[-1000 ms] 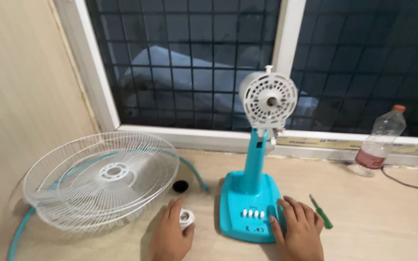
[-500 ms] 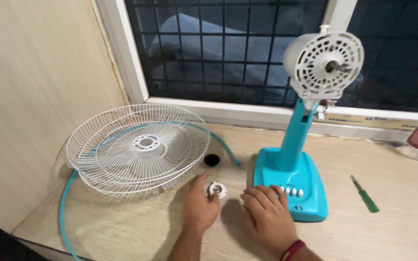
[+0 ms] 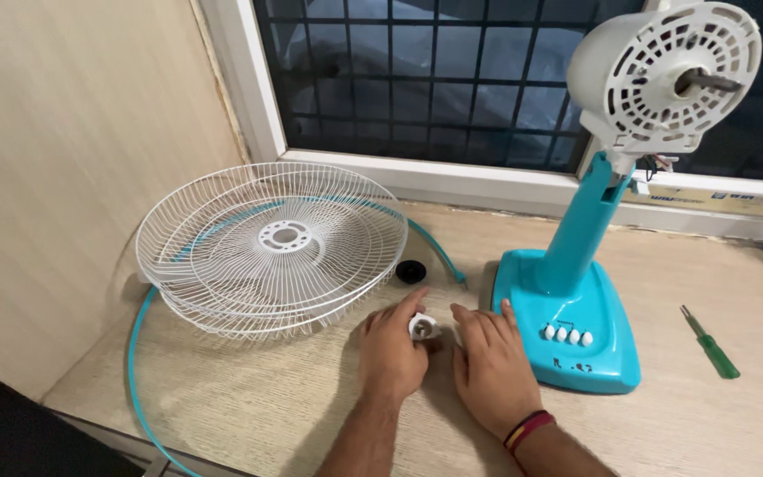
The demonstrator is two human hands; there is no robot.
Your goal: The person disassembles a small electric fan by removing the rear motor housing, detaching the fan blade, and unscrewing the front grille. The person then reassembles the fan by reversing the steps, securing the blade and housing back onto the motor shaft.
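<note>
A pale wood-grain table sits below a barred window. My left hand pinches a small white plastic cap; my right hand lies flat, fingers spread, touching the glossy teal fan base.

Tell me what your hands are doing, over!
Left hand pinching small white fan nut. Right hand flat on table, beside teal fan base. White grilles close left.

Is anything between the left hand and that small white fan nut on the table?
Nothing visible: the left hand already touches the small white nut. The right hand lies flat just beside it.
</note>
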